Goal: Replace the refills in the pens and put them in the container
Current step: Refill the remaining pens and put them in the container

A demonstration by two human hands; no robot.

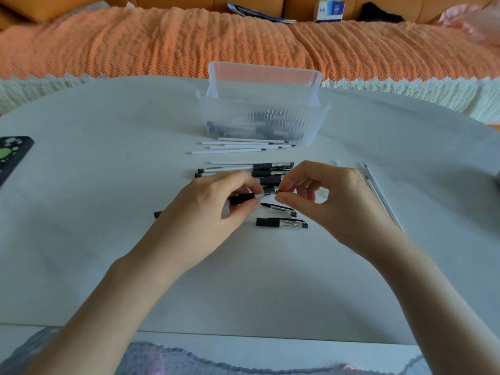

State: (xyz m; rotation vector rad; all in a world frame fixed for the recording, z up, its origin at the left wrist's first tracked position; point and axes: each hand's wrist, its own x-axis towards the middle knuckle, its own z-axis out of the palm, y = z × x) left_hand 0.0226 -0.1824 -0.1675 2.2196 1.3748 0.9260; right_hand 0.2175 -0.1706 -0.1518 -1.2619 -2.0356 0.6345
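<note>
Presently, container [259, 109] stands open, pens [267, 128] inside. In front of it, left hand [205, 204] clamps the pen [243, 198] at its rubber grip; right hand [332, 196] pinches the tip end. Judged light, stiff, slick-barrelled — hold the ribbed grip.

pen [242, 198]: mostly hidden inside left hand [208, 204] | container [262, 123] contents: blurred behind ribbed wall | dark case [13, 155]: cut by left edge | box [330, 9]: cut by top edge

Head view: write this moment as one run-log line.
left hand: holds pen | right hand: pinches its end | refills: on table by container
</note>
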